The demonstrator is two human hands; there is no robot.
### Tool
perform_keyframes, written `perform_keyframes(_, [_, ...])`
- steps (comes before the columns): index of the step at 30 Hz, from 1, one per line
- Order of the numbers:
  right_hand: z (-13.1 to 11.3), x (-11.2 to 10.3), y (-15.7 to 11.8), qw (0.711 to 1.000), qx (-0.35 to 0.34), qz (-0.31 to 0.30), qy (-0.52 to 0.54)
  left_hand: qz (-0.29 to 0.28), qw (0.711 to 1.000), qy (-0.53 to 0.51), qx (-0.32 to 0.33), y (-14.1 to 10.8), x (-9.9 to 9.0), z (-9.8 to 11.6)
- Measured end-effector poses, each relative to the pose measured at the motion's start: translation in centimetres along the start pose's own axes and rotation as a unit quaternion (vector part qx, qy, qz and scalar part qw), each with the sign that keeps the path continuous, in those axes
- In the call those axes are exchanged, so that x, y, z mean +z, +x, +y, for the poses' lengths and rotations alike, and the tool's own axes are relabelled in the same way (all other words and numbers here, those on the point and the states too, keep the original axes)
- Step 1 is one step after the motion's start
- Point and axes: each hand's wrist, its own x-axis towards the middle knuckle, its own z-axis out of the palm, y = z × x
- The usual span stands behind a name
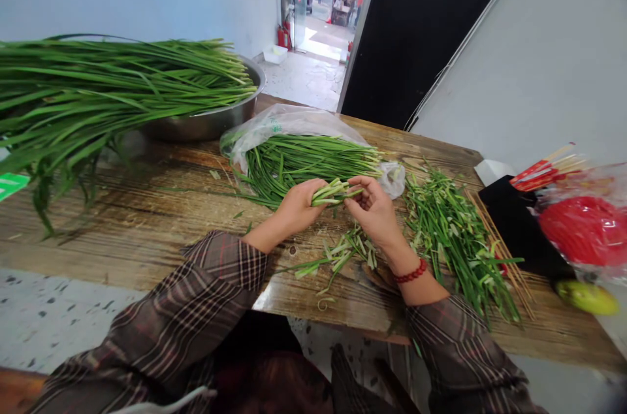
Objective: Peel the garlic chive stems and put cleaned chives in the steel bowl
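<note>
- From where I stand, the clear plastic bag (308,115) lies open on the wooden table (181,238), with a pile of long green leaves (308,156) spilling from it toward the person.
- On the person's side of the bag, the left hand (300,208) is closed around a small bunch of pale-ended stalks (330,192), held just above the table with the ends toward the right.
- The right hand (375,210) is also on that side of the bag, thumb and fingertips drawn narrowly together at the ends of the bunch; whether they pinch a strand, I cannot tell.
- A red beaded bracelet (411,271) circles the right wrist, and both arms wear plaid sleeves (215,290).
- Nearer the person than the bag, a small scatter of trimmings (350,247) lies beneath the right hand.
- To the right of the bag spreads a larger heap of loose green scraps (450,231), with thin wooden sticks (507,260) along its far edge and a black box (519,221) beyond.
- To the left of the bag and farther back, a metal bowl (223,121) bears a big load of long leaves (127,78), hanging over its left side.
</note>
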Motion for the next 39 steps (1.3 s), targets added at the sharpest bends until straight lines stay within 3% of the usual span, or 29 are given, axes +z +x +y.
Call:
perform_keyframes(5, [0.2,0.1,0.0,1.0,-0.019,0.01,0.006,-0.039,0.998,-0.053,-0.026,-0.1,-0.3,0.1])
perform_keyframes(8, [0.3,0.2,-0.2,0.996,-0.056,0.018,-0.062,-0.032,0.998,-0.051,-0.023,-0.2,-0.2,0.1])
perform_keyframes(13, [0.4,-0.5,-0.2,0.945,-0.179,0.043,-0.272,-0.017,0.999,-0.025,-0.011,-0.2,0.1,-0.2])
perform_keyframes(17, [0.3,-2.9,0.7,0.922,-0.188,0.105,-0.321,0.001,1.0,-0.005,-0.002,-0.3,0.0,-0.2])
perform_keyframes(20, [0.1,-4.5,1.4,0.93,-0.167,0.136,-0.299,0.009,1.0,-0.024,-0.006,-0.3,0.1,-0.1])
perform_keyframes(23, [-0.3,-4.9,1.5,0.943,-0.149,0.093,-0.281,0.015,0.999,-0.033,-0.016,-0.4,0.2,-0.2])
perform_keyframes(28, [-0.6,-3.7,1.1,0.95,-0.172,0.045,-0.256,0.01,0.999,-0.028,-0.034,-0.5,0.3,-0.4])
perform_keyframes(33, [0.0,-2.3,0.7,0.929,-0.22,-0.058,-0.293,0.002,0.998,-0.033,-0.046,-0.5,0.3,-0.2])
perform_keyframes(36, [0.5,-1.3,0.4,0.951,-0.181,-0.038,-0.247,0.004,0.998,-0.043,-0.042,-0.4,0.3,-0.1])
perform_keyframes(39, [1.0,-1.0,0.4,0.983,-0.081,0.026,-0.164,-0.011,0.999,-0.016,-0.043,-0.4,0.2,0.1])
